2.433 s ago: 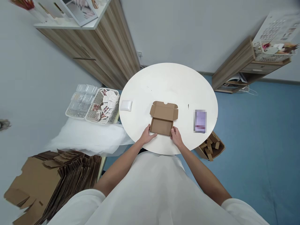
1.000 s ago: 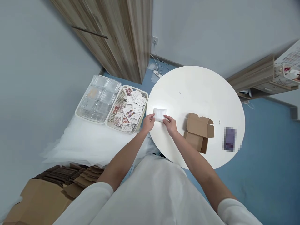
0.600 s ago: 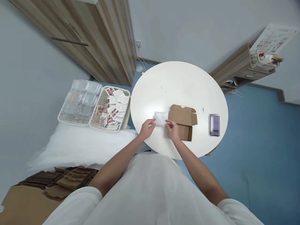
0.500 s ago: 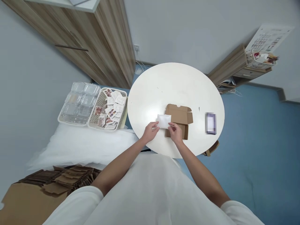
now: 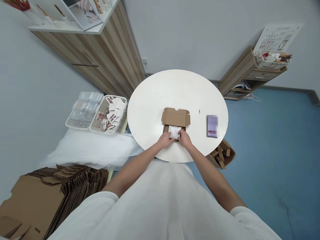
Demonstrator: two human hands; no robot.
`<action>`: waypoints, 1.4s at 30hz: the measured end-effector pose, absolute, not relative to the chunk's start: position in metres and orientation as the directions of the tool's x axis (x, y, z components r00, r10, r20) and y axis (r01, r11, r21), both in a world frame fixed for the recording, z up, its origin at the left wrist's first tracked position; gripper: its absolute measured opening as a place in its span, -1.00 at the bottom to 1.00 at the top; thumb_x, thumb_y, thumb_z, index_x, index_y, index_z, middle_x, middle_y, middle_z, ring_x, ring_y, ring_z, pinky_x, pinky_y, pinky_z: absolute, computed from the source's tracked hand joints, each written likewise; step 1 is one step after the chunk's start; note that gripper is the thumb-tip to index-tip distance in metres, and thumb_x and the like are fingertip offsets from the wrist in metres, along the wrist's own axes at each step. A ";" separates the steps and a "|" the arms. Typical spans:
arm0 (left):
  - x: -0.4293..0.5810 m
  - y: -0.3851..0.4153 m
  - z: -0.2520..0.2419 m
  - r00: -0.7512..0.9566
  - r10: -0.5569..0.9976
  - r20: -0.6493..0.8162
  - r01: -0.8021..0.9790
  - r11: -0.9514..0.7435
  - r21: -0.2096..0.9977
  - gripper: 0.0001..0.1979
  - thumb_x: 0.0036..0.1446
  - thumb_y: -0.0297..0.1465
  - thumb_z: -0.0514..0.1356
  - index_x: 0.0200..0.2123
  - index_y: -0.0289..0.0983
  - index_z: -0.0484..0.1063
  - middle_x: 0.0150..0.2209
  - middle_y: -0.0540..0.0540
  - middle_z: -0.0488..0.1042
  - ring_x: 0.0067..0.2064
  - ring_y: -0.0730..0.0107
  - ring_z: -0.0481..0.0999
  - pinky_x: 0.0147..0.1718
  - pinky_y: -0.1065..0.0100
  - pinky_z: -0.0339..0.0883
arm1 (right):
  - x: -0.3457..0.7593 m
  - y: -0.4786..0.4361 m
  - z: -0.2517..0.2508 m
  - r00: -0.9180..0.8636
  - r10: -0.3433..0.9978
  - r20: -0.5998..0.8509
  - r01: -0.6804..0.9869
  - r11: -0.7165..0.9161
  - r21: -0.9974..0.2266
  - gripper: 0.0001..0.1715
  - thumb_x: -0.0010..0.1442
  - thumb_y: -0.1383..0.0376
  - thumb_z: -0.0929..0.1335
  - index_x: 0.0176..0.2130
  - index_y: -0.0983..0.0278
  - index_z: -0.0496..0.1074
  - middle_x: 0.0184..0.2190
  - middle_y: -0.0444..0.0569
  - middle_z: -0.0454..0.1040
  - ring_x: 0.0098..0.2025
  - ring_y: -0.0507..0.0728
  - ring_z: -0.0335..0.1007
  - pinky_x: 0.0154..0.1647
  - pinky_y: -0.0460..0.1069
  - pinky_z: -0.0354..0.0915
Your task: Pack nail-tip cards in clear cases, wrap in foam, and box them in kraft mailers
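A small brown cardboard box [image 5: 175, 117] stands with its lid up on the round white table [image 5: 155, 100], near the front edge. A white pouch [image 5: 174, 131] lies inside the box. My left hand [image 5: 165, 140] pinches the pouch's left side and my right hand [image 5: 184, 139] pinches its right side, both at the box's front wall.
A flat purple item [image 5: 212, 126] lies on the table to the right. Two white baskets [image 5: 97, 113] with clear trays and printed cards sit at left. Flat cardboard blanks [image 5: 47, 190] are stacked at lower left. A cardboard bin [image 5: 222, 154] stands on the blue floor.
Both hands left the box, picked up the white pouch from the table's left side, carried it right and lowered it into the open box.
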State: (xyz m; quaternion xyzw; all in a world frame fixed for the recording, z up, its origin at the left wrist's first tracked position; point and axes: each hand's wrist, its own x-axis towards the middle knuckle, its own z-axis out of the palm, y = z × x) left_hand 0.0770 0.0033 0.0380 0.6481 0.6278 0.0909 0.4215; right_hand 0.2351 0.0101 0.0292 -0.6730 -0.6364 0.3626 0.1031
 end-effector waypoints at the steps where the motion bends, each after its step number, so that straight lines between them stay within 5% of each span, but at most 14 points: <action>1: 0.078 0.002 0.039 0.198 0.884 -0.423 0.756 0.137 0.641 -0.50 -0.06 -0.20 0.15 -0.06 -0.36 0.30 -0.04 -0.33 0.34 -0.01 0.04 0.35 -0.14 0.24 0.22 | 0.235 0.011 0.028 -0.091 0.928 -0.362 0.795 -0.151 -0.587 -0.71 -0.07 0.47 0.24 -0.27 0.23 0.26 -0.25 -0.04 0.32 -0.27 0.08 0.27 -0.27 -0.03 0.18; 7: 0.086 -0.002 0.044 0.238 0.845 -0.478 0.839 0.070 0.540 -0.60 -0.03 -0.17 0.12 -0.19 -0.33 0.35 -0.10 -0.30 0.38 -0.05 0.04 0.37 -0.20 0.24 0.25 | 0.234 0.009 0.026 -0.160 0.914 -0.373 0.812 -0.093 -0.576 -0.64 -0.05 0.49 0.25 -0.19 0.28 0.28 -0.15 0.05 0.32 -0.18 0.12 0.28 -0.22 -0.01 0.19; 14: 0.062 0.003 0.052 0.101 0.959 -0.265 0.754 0.100 0.649 -0.58 0.06 -0.22 0.08 -0.03 -0.28 0.28 0.01 -0.22 0.31 0.05 0.18 0.28 -0.01 0.24 0.15 | 0.270 0.023 0.037 -0.103 0.981 -0.162 0.562 -0.077 -0.824 -0.72 0.03 0.30 0.25 -0.19 0.25 0.33 -0.14 0.03 0.34 -0.13 0.11 0.31 -0.13 0.01 0.26; 19: 0.025 0.034 0.051 -0.213 0.826 -0.522 0.361 0.563 0.743 -0.37 0.07 0.03 -0.07 0.06 -0.29 0.17 0.09 -0.26 0.24 0.04 0.18 0.31 -0.09 0.27 0.22 | 0.302 0.054 0.035 0.098 0.887 -0.452 0.266 -0.461 -0.847 -0.53 0.04 0.01 0.24 -0.12 0.21 0.30 -0.06 0.03 0.34 -0.17 0.12 0.33 -0.25 -0.01 0.30; 24: 0.021 0.058 0.049 -0.069 0.718 -0.692 -0.015 0.693 0.721 -0.20 0.01 0.16 -0.21 0.09 -0.33 0.12 0.12 -0.29 0.20 0.08 0.17 0.28 -0.12 0.27 0.27 | 0.295 0.075 0.034 -0.090 0.753 -0.652 0.096 -0.645 -0.758 -0.34 0.05 -0.19 0.08 -0.13 0.17 0.34 -0.12 -0.02 0.37 -0.37 0.05 0.28 -0.44 -0.05 0.26; 32: 0.033 0.068 0.056 0.043 0.808 -0.588 -0.086 0.589 0.803 -0.23 0.02 0.15 -0.25 0.07 -0.27 0.20 0.15 -0.17 0.19 0.11 0.17 0.24 -0.02 0.24 0.19 | 0.280 0.090 0.054 -0.171 0.818 -0.550 0.062 -0.548 -0.834 -0.27 0.03 -0.24 0.01 -0.10 0.07 0.35 -0.07 -0.11 0.34 -0.25 0.08 0.28 -0.30 -0.04 0.24; 37: 0.030 0.059 0.060 0.094 0.841 -0.533 0.007 0.535 0.845 -0.21 0.03 0.13 -0.41 0.07 -0.18 0.24 0.17 -0.09 0.16 0.18 0.15 0.12 0.03 0.17 0.08 | 0.293 0.084 0.066 -0.307 0.798 -0.519 0.174 -0.489 -0.855 -0.31 0.07 -0.22 0.00 0.04 -0.05 0.23 0.13 -0.22 0.16 0.01 0.16 0.18 -0.05 0.06 0.16; 42: 0.027 0.049 0.058 0.083 0.826 -0.558 0.076 0.553 0.830 -0.20 0.01 0.16 -0.40 0.04 -0.15 0.28 0.15 -0.05 0.18 0.14 0.14 0.12 0.00 0.16 0.09 | 0.299 0.074 0.064 -0.301 0.808 -0.507 0.233 -0.453 -0.860 -0.31 0.09 -0.20 0.01 0.07 -0.04 0.22 0.11 -0.19 0.19 0.03 0.15 0.14 0.02 0.07 0.12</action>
